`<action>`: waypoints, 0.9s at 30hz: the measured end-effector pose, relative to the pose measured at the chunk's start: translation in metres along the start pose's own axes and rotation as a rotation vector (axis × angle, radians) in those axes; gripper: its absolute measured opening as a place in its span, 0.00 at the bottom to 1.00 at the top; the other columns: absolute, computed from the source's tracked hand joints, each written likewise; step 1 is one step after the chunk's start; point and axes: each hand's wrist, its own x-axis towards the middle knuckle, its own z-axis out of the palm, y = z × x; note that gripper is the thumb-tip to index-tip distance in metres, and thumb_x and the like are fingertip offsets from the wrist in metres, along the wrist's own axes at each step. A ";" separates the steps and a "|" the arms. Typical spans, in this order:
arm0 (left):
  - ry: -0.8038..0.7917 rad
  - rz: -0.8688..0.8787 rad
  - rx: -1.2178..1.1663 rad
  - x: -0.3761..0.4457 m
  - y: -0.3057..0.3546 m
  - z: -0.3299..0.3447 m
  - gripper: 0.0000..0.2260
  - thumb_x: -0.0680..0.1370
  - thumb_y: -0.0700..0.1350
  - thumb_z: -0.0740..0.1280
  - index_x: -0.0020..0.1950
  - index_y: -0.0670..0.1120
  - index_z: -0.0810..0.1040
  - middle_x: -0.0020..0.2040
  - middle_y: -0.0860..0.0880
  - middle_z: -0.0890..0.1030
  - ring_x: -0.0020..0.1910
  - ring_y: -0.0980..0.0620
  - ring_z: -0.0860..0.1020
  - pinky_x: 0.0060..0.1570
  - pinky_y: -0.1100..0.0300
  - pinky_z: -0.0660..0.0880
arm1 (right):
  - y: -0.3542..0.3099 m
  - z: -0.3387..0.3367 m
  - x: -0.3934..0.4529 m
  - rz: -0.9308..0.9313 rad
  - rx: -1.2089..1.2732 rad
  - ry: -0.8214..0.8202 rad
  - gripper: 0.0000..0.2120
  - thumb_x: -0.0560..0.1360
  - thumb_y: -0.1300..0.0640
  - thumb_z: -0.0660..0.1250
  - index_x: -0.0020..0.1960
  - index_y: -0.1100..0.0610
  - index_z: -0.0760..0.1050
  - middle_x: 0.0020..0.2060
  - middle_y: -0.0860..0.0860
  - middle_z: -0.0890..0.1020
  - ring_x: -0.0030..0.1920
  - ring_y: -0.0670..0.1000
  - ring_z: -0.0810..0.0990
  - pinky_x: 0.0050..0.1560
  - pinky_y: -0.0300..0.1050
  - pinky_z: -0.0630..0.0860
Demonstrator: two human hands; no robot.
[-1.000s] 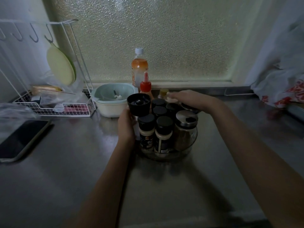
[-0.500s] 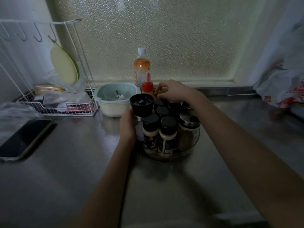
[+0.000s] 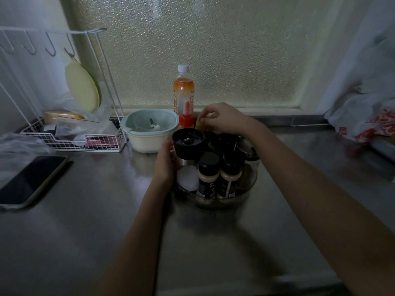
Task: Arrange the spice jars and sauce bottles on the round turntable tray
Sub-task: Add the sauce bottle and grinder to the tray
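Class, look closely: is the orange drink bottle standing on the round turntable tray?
No, the orange drink bottle stands behind the turntable tray, on the ledge by the window.
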 end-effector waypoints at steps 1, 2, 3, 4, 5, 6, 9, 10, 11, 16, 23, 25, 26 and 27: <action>-0.013 -0.005 0.002 0.000 0.000 0.000 0.20 0.82 0.49 0.52 0.43 0.46 0.81 0.34 0.51 0.85 0.36 0.56 0.82 0.36 0.65 0.79 | -0.001 0.000 0.000 -0.002 -0.007 0.005 0.07 0.77 0.58 0.65 0.53 0.58 0.78 0.39 0.49 0.79 0.37 0.46 0.77 0.27 0.30 0.70; -0.033 -0.002 -0.002 0.000 0.001 -0.002 0.18 0.81 0.50 0.52 0.46 0.45 0.80 0.36 0.51 0.85 0.37 0.55 0.82 0.37 0.64 0.79 | -0.002 0.000 0.001 -0.003 -0.019 0.007 0.07 0.77 0.58 0.64 0.53 0.58 0.79 0.37 0.47 0.78 0.37 0.45 0.77 0.26 0.29 0.70; -0.033 -0.001 -0.003 0.000 0.000 -0.004 0.18 0.81 0.52 0.52 0.48 0.45 0.79 0.37 0.50 0.85 0.38 0.55 0.83 0.36 0.64 0.79 | -0.003 0.000 0.001 -0.007 -0.030 -0.001 0.08 0.78 0.58 0.64 0.53 0.58 0.79 0.37 0.46 0.78 0.37 0.44 0.76 0.28 0.30 0.72; -0.032 -0.013 -0.001 0.001 0.000 -0.005 0.19 0.81 0.52 0.52 0.50 0.44 0.79 0.39 0.50 0.85 0.40 0.54 0.83 0.38 0.64 0.79 | -0.004 0.000 0.000 -0.019 -0.043 -0.013 0.08 0.78 0.58 0.64 0.53 0.57 0.80 0.37 0.47 0.78 0.38 0.45 0.77 0.32 0.33 0.74; -0.049 -0.020 -0.008 0.001 -0.001 -0.006 0.20 0.80 0.53 0.53 0.53 0.43 0.79 0.43 0.48 0.86 0.45 0.51 0.83 0.44 0.61 0.79 | -0.004 0.000 0.000 -0.031 -0.058 -0.027 0.09 0.78 0.58 0.63 0.54 0.57 0.80 0.40 0.48 0.79 0.41 0.46 0.77 0.38 0.37 0.76; -0.057 -0.026 -0.014 0.002 -0.001 -0.006 0.21 0.80 0.54 0.54 0.55 0.42 0.79 0.49 0.46 0.85 0.52 0.48 0.81 0.53 0.56 0.78 | -0.003 0.001 0.000 -0.043 -0.078 -0.038 0.09 0.78 0.58 0.63 0.54 0.57 0.80 0.43 0.50 0.80 0.44 0.47 0.77 0.44 0.41 0.76; -0.058 -0.014 0.003 -0.004 0.002 -0.003 0.19 0.80 0.53 0.53 0.53 0.45 0.80 0.47 0.47 0.85 0.53 0.48 0.80 0.58 0.51 0.74 | -0.001 0.004 -0.001 -0.075 -0.088 -0.033 0.11 0.79 0.59 0.60 0.56 0.58 0.79 0.52 0.53 0.81 0.51 0.50 0.78 0.56 0.46 0.73; -0.076 -0.003 0.019 -0.005 0.003 -0.002 0.19 0.81 0.52 0.52 0.51 0.46 0.80 0.45 0.49 0.85 0.50 0.51 0.81 0.55 0.53 0.76 | -0.001 0.005 -0.002 -0.080 -0.071 -0.022 0.11 0.79 0.59 0.60 0.57 0.58 0.79 0.53 0.53 0.81 0.52 0.50 0.78 0.57 0.47 0.73; -0.105 -0.003 0.035 -0.008 0.004 -0.001 0.18 0.81 0.52 0.52 0.50 0.47 0.80 0.44 0.50 0.86 0.48 0.53 0.82 0.53 0.55 0.77 | 0.000 0.005 -0.001 -0.082 -0.049 -0.008 0.12 0.80 0.59 0.59 0.58 0.57 0.78 0.55 0.53 0.81 0.51 0.50 0.79 0.57 0.48 0.74; -0.094 0.062 0.292 -0.005 0.004 -0.011 0.16 0.71 0.59 0.63 0.52 0.52 0.80 0.54 0.48 0.82 0.56 0.52 0.79 0.62 0.47 0.73 | 0.000 0.003 -0.004 -0.090 0.001 -0.011 0.12 0.80 0.58 0.58 0.59 0.55 0.77 0.42 0.46 0.78 0.37 0.40 0.73 0.42 0.39 0.70; -0.071 0.155 0.326 -0.005 0.004 -0.014 0.04 0.72 0.47 0.66 0.44 0.53 0.79 0.45 0.48 0.81 0.47 0.50 0.77 0.51 0.48 0.76 | -0.002 0.004 -0.004 -0.063 0.048 -0.080 0.14 0.77 0.61 0.65 0.62 0.57 0.74 0.57 0.54 0.80 0.54 0.48 0.78 0.55 0.40 0.75; -0.099 0.191 0.347 -0.004 0.006 -0.017 0.06 0.69 0.44 0.67 0.45 0.51 0.77 0.43 0.49 0.80 0.43 0.54 0.77 0.45 0.57 0.76 | -0.002 0.004 -0.001 -0.043 0.038 -0.093 0.16 0.74 0.63 0.68 0.62 0.57 0.73 0.55 0.54 0.79 0.54 0.48 0.77 0.62 0.45 0.74; -0.128 0.215 0.367 -0.004 0.008 -0.019 0.07 0.69 0.42 0.67 0.46 0.49 0.76 0.43 0.48 0.79 0.42 0.55 0.76 0.44 0.59 0.74 | -0.001 0.004 0.001 -0.035 0.039 -0.095 0.18 0.73 0.63 0.69 0.62 0.57 0.73 0.55 0.54 0.79 0.54 0.48 0.77 0.63 0.45 0.73; -0.154 0.235 0.376 -0.003 0.009 -0.021 0.09 0.69 0.40 0.67 0.47 0.49 0.76 0.43 0.48 0.79 0.42 0.55 0.76 0.44 0.60 0.74 | -0.002 0.004 0.002 -0.027 0.033 -0.096 0.19 0.73 0.63 0.70 0.63 0.58 0.73 0.56 0.55 0.79 0.55 0.48 0.77 0.62 0.44 0.73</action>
